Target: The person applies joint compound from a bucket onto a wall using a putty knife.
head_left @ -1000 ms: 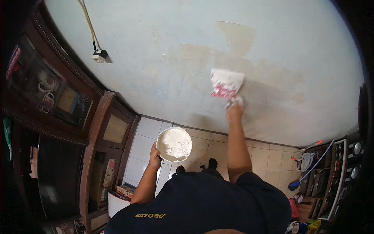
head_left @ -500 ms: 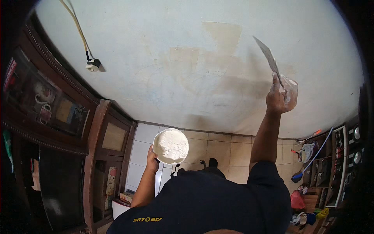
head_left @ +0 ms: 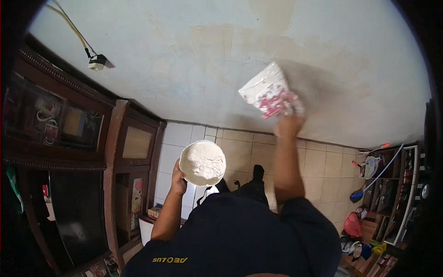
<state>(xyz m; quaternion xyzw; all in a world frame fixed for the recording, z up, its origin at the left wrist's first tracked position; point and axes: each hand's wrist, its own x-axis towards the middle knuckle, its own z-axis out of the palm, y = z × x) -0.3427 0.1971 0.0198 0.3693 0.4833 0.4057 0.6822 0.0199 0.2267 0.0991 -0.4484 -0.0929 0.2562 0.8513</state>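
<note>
So the right hand (head_left: 291,115) is looking a bit blurry here, but it's clearly gripping a wide scraper (head_left: 265,90), fingers wrapping around the handle end. White paste is covering most of the blade, with red showing through near the hand. The scraper is tilting up and left in front of the pale wall (head_left: 138,34); I can't tell if its edge is touching. Lower down, the left hand (head_left: 178,179) is grasping the left side of a round white tub (head_left: 203,182), and more white paste (head_left: 202,161) is filling that. Both are hanging over the tiled floor (head_left: 236,148). Farther out, a socket (head_left: 96,63) is dangling from a cable at upper left, a dark wooden cabinet (head_left: 110,138) is standing on the left, and a cluttered rack (head_left: 387,196) is sitting at the far right.
</note>
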